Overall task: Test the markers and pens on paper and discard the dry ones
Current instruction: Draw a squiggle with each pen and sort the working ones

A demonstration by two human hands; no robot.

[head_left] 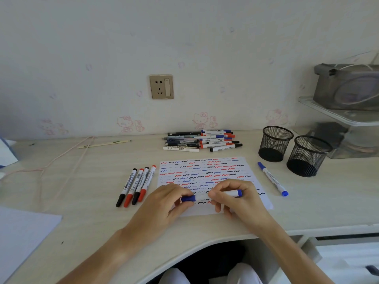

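You hold a blue marker level above the near part of the paper, both hands on it. Your left hand has thumb and fingers curled round the blue cap at the marker's left end. Your right hand pinches the white barrel just to the right of that cap; the blue tail end sticks out past your right fingers. Whether the cap is seated or parted from the barrel: cannot tell, the fingers cover the joint.

Under both hands, the paper is covered in rows of red, blue and black squiggles; its near edge shows just below your knuckles.

Left of your left fingers: four markers side by side on the desk, black and red caps alternating, caps toward you.

Right of your right hand, off the paper: one capped blue marker on the desk, lying on a slant.

Beyond your fingertips, past the paper's far edge: a pile of pens and markers by the wall.

Far right of that: two black mesh pen cups, upright, close together.
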